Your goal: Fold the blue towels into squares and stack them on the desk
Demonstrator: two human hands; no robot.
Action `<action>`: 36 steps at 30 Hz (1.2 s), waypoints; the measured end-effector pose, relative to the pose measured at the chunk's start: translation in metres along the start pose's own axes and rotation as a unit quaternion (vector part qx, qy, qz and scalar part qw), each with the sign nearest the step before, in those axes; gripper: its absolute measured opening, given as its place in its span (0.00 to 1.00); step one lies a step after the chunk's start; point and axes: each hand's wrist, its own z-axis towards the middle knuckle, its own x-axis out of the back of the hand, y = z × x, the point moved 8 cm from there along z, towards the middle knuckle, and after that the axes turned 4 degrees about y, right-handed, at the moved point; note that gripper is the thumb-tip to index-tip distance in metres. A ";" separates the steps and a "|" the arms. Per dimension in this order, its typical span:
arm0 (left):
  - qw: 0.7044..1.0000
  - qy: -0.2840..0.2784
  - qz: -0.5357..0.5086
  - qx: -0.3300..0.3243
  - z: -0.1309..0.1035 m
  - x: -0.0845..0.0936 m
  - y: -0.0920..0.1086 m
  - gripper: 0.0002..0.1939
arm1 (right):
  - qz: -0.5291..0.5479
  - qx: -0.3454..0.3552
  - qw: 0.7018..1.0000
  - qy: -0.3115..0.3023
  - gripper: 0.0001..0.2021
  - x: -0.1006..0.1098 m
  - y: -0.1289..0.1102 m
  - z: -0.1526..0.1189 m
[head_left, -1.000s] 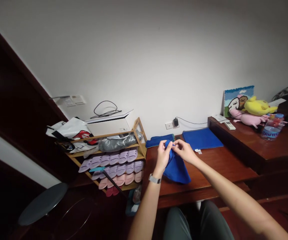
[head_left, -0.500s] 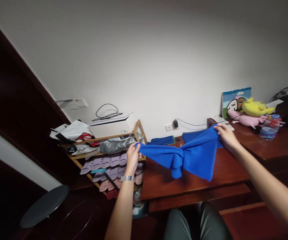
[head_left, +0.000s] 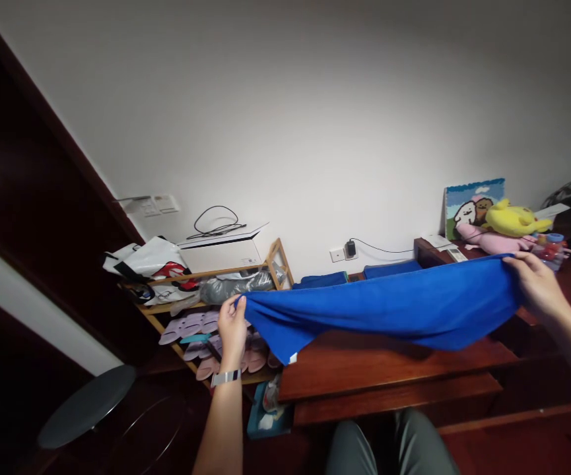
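A blue cloth (head_left: 384, 307), likely a towel, is stretched wide above the wooden table (head_left: 389, 373). My left hand (head_left: 232, 323) pinches its left corner between thumb and fingers. At the other end, my right hand (head_left: 537, 280) grips the upper right corner. The cloth's lower edge hangs free, with a small white tag (head_left: 293, 358) at its lower left. Behind it, on the table by the wall, lie a folded blue cloth (head_left: 321, 280) with a green edge and another flat blue cloth (head_left: 391, 269), both partly hidden.
On the left stands a wooden shoe rack (head_left: 279, 254) with several slippers, a white bag (head_left: 149, 264) and a white box (head_left: 226, 251). Plush toys (head_left: 513, 221), a bottle (head_left: 555, 247) and a picture (head_left: 476, 204) stand right. A round stool (head_left: 90, 406) is lower left.
My hands have moved apart, left hand leftward and right hand rightward. The cloth, knotted or bunched in the middle before, is now spread out flat between them.
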 end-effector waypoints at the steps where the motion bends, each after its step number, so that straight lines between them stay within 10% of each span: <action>1: 1.000 0.014 0.008 -0.007 -0.005 0.008 0.002 0.30 | 0.010 -0.014 1.000 0.002 0.24 0.005 0.003 -0.005; 6: 0.993 0.090 0.058 -0.055 -0.032 0.045 0.008 0.27 | 0.039 -0.063 0.997 0.024 0.21 0.029 0.023 -0.027; 10: 0.990 0.092 0.104 -0.041 -0.042 0.048 -0.026 0.27 | 0.006 -0.062 0.998 0.012 0.18 0.018 0.060 -0.032; 19: 0.938 -0.123 0.323 0.010 -0.051 -0.053 -0.200 0.19 | -0.169 -0.077 0.975 -0.121 0.20 -0.114 0.225 -0.015; 24: 0.911 -0.169 0.376 0.001 -0.091 -0.107 -0.254 0.19 | -0.267 -0.104 0.951 -0.119 0.26 -0.164 0.279 -0.051; 31: 0.797 -0.339 0.478 -0.145 -0.179 -0.098 -0.312 0.27 | -0.417 0.101 0.848 -0.311 0.33 -0.197 0.332 -0.166; 36: 0.731 -0.357 0.562 -0.149 -0.184 -0.089 -0.331 0.29 | -0.515 0.111 0.771 -0.358 0.34 -0.209 0.355 -0.169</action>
